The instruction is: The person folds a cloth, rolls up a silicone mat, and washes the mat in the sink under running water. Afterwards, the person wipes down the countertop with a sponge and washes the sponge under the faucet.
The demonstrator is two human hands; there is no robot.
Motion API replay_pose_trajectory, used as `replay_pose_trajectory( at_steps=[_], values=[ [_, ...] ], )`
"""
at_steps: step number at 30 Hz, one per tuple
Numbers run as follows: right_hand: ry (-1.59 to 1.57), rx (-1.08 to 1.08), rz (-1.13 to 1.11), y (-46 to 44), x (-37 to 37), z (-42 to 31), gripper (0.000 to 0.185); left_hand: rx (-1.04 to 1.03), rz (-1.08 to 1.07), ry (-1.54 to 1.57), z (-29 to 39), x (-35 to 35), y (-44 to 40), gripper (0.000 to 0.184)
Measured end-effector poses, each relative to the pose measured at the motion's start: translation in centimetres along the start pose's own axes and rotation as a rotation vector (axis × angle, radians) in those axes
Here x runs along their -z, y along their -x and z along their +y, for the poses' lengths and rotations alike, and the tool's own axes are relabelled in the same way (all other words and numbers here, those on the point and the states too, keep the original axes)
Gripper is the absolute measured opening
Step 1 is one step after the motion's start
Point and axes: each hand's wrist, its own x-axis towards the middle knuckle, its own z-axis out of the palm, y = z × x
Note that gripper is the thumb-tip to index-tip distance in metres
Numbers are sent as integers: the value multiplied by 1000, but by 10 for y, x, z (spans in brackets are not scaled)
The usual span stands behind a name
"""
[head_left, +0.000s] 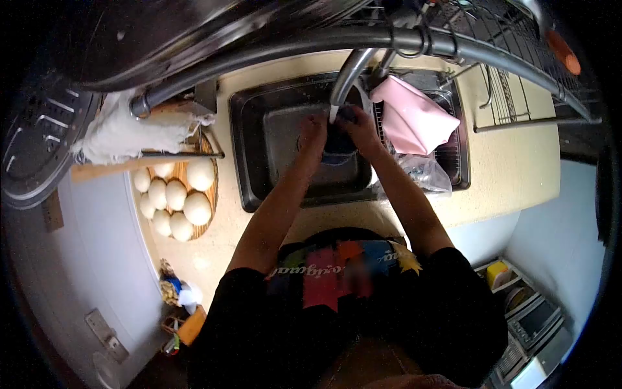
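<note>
Over the black sink, water runs from the metal faucet. My left hand is at the left of the stream, fingers curled against a dark cloth-like item. On the other side of the water, my right hand grips the same dark item, close below the spout. The item hangs down between both hands, and its exact shape is hard to make out. A pink cloth lies over the rack to the right of my right hand.
Round white dough balls sit on a woven tray at the left. A clear plastic bag lies by the sink's right part. Wire racks and a thick metal bar cross above the counter. A whitish cloth hangs at the left.
</note>
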Motion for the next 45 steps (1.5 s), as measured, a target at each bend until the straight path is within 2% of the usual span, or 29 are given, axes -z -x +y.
replay_pose_trajectory(
  at_steps=[1, 3, 6, 8, 9, 10, 12, 14, 15, 17, 18, 19, 20, 21, 22, 24, 26, 28, 29, 30, 33, 35, 37, 39, 40, 42, 43, 44, 45],
  values=[
    [149, 149, 129, -1, 1, 2, 29, 111, 118, 82, 8, -5, 13, 47],
    [308, 189, 197, 8, -13, -9, 36, 211, 230, 164, 10, -13, 14, 47],
    [575, 311, 281, 12, -32, 11, 36, 220, -13, 712, -18, -26, -3, 47],
    [419, 112, 280, 16, -36, 4, 34, 224, -186, 1073, -39, -34, -15, 48],
    [420, 114, 286, 13, -35, -1, 34, 223, -193, 1071, -44, -35, -19, 48],
    [365, -8, 286, 9, -34, -6, 33, -48, -137, 562, -50, -31, -23, 47],
    [308, -130, 293, 6, -31, -11, 33, -308, -85, 46, -83, -38, -50, 45],
    [-300, -342, 251, 1, -27, -14, 41, -154, 64, 319, -118, -50, -94, 41],
    [-303, -334, 257, -6, -18, -8, 41, -107, 114, 410, -107, -50, -91, 39],
    [448, 139, 266, -24, 12, 7, 37, -100, -164, 1067, -80, -43, -70, 33],
    [418, 151, 361, -22, 26, -24, 42, -95, -173, 1061, -64, -40, -63, 33],
    [391, 162, 455, -19, 42, -57, 47, 72, -94, 1091, -51, -37, -57, 33],
    [604, 307, 728, -35, 69, -52, 54, 239, -16, 1112, -44, -35, -54, 32],
    [818, 456, 1001, -55, 95, -49, 62, 240, -29, 1105, -49, -31, -57, 32],
    [819, 458, 1015, -65, 109, -53, 62, 127, -283, 1108, -60, -27, -65, 31],
    [709, 49, 544, -71, 130, -57, 78, 20, -540, 1092, -54, -28, -52, 30],
    [656, 47, 457, -70, 143, -59, 85, 237, -200, 1024, -44, -31, -44, 31],
    [614, 5, 206, -47, 158, -59, 109, 269, -126, 973, -59, -32, -46, 31],
    [613, 12, 214, -36, 163, -51, 109, 280, -52, 933, -60, -32, -53, 32],
    [1154, 192, 327, -24, 165, -40, 112, 278, -55, 932, -52, -30, -47, 32],
    [1596, 232, 352, 5, 170, -27, 111, 261, -167, 888, -54, -20, -22, 34],
    [1566, -44, 38, 3, 182, -35, 96, 304, -94, 851, -58, -18, -26, 36],
    [1644, -224, 100, -1, 192, -20, 66, 213, -133, 872, -75, -12, -31, 39],
    [1609, -2, 209, 12, 193, -26, 43, 146, -263, 861, -88, -6, -43, 39],
    [1611, 9, 229, 21, 190, -45, 43, 120, -307, 855, -87, -5, -46, 39],
    [1317, 148, 406, 48, 177, -87, 36, 183, -221, 909, -81, -3, -28, 36],
    [1113, 317, 420, 48, 203, -67, 33, 201, -214, 906, -81, -1, -21, 36],
    [1151, 283, 474, 66, 195, -100, 41, 219, -162, 894, -78, 0, -21, 34],
    [1048, 484, 506, 77, 201, -111, 47, 244, -106, 882, -80, 1, -21, 32]
  ],
)
